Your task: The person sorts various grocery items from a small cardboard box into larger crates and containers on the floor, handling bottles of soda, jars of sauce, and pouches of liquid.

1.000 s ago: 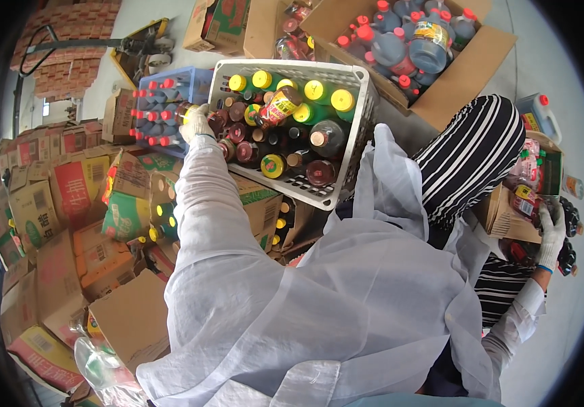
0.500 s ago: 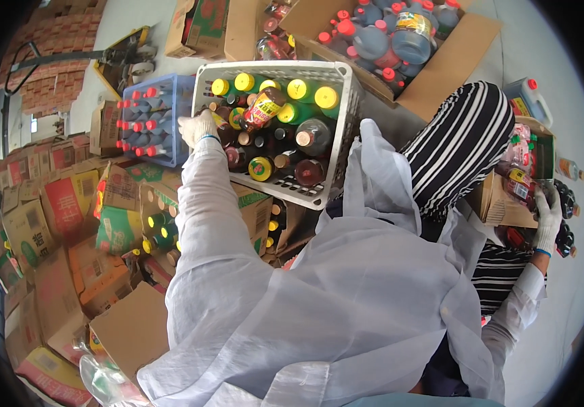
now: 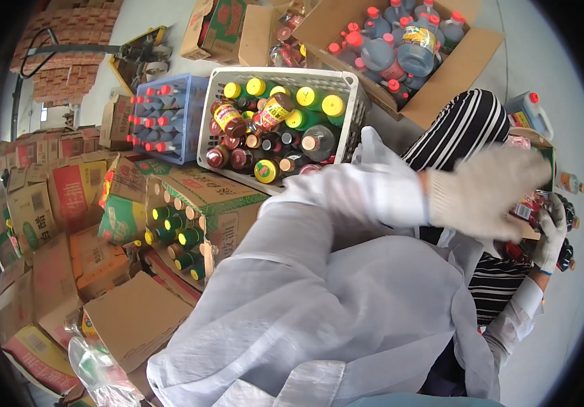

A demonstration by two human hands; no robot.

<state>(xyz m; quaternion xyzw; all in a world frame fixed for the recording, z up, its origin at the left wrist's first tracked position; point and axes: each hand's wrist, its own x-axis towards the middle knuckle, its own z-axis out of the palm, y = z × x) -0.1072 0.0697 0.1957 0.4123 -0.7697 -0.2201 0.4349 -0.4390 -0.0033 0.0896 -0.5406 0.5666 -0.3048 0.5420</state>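
Note:
My left hand (image 3: 488, 191), in a white knit glove, is blurred at the right with its fingers apart and nothing in it, just left of a small carton (image 3: 542, 146) of dark bottles. My right hand (image 3: 551, 234), also gloved, is wrapped around a dark bottle (image 3: 566, 254) with a red label at that carton. A white plastic basket (image 3: 346, 85) at top centre holds several sauce bottles with yellow, red and brown caps; one brown bottle (image 3: 271, 112) lies tilted on top. My white coat sleeves cover the lower middle of the view.
A blue crate (image 3: 193, 102) of red-capped bottles stands left of the basket. An open carton (image 3: 468, 64) of large red-capped bottles is at top right, a jug (image 3: 529, 112) beside it. A carton (image 3: 200, 203) of green bottles and many stacked cartons (image 3: 48, 217) fill the left. A pallet jack (image 3: 136, 54) stands behind.
My left hand has left the white basket and swung right toward the small carton. The view has tilted a little. My right hand has stayed at the dark bottles.

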